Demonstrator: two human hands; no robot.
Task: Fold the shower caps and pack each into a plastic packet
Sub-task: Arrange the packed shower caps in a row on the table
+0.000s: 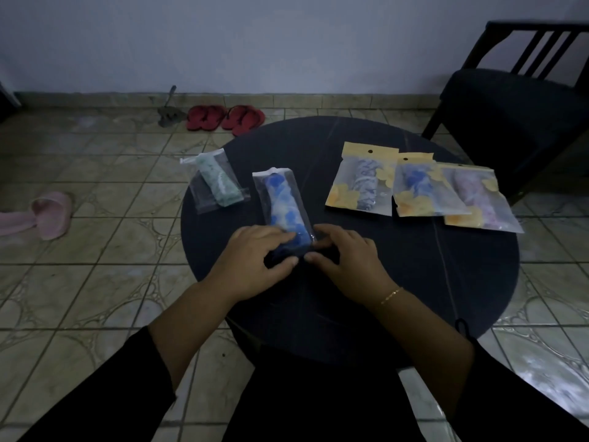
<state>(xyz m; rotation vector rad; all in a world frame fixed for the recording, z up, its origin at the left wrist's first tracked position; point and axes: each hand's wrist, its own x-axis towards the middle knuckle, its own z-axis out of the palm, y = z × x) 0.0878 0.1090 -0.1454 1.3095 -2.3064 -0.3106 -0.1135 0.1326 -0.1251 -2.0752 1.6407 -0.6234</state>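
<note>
A rolled blue-and-white shower cap sits inside a clear plastic packet in the middle of the round black table. My left hand and my right hand both pinch the packet's near end, thumbs almost touching. A green cap in a clear packet lies at the table's left edge. Three yellow-topped packets with folded caps lie on the right: a striped one, a blue one and a purple one, overlapping each other.
A black chair stands at the back right. On the tiled floor lie red sandals, a grey tool near the wall, and a pink slipper at the left.
</note>
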